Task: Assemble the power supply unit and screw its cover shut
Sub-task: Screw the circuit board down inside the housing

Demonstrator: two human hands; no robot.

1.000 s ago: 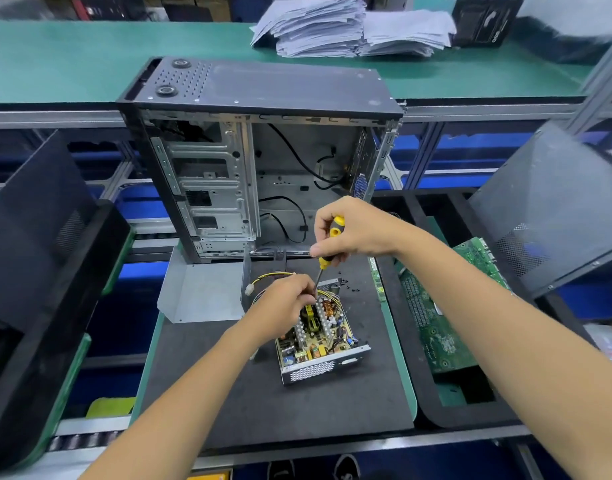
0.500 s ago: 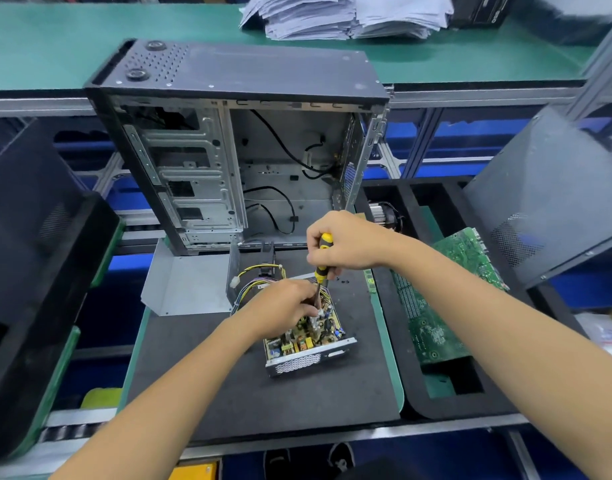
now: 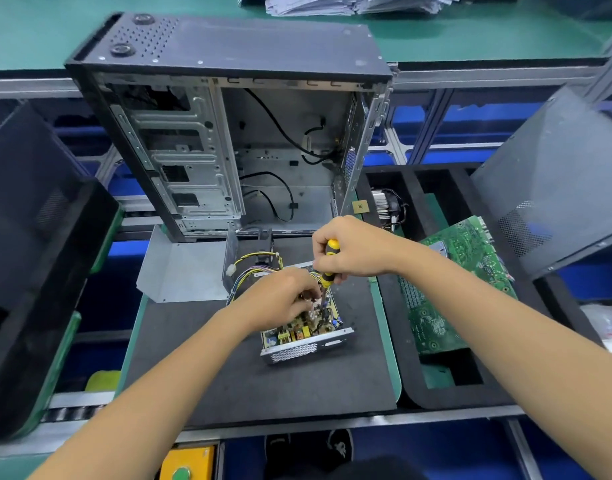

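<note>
The open power supply unit (image 3: 308, 344) lies on a black mat (image 3: 263, 382), its circuit board bare and its wire bundle (image 3: 256, 268) trailing back left. My right hand (image 3: 356, 251) grips a yellow and black screwdriver (image 3: 327, 278), held nearly upright with its tip down inside the unit. My left hand (image 3: 280, 296) rests on the board, fingertips curled against the lower end of the screwdriver shaft. The tip and any screw are hidden by the fingers. A bent grey metal cover (image 3: 183, 271) lies on the mat to the left.
An open computer case (image 3: 228, 133) stands behind the mat. To the right, a black foam tray (image 3: 436, 393) holds a green motherboard (image 3: 450, 292) and a cooler (image 3: 387, 206). Dark side panels lean at the far left (image 3: 31, 237) and right (image 3: 554, 181).
The screwdriver has come down from the unit's back edge into its middle and stands more upright. My left hand stays on the board, and the view has tipped lower.
</note>
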